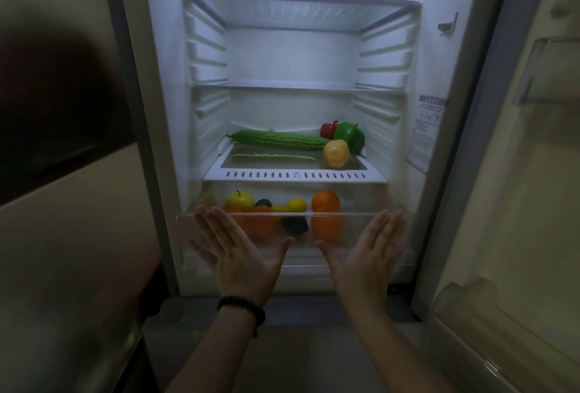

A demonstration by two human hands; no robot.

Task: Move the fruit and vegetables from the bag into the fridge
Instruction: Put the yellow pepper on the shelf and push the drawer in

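Fridge (157, 78) stood open, interior lit, door (518, 204) swung out to the right. Upper two shelves carried nothing I could see. Lowest shelf (295, 175) held a long bumpy green gourd (279, 140) lying across the back, a thin green bean pod (273, 157) in front of it, and on the right a green pepper (350, 136) with a red pepper (328, 130) behind it and a yellow pepper (335, 153) in front, touching the green one. Clear drawer (194, 235) at the bottom held the fruit: yellow apple (239, 200) at left, orange fruit (325, 201) at right, lemon (296, 205) between them, more orange and dark green pieces below, seen blurred through the front wall. I saw no bag in frame. Left hand (241, 254) and right hand (367, 251) were both flat against the drawer front, palms forward, fingers spread. Each grip was released, grasping nothing. Dark beaded bracelet (243, 308) on the left wrist.
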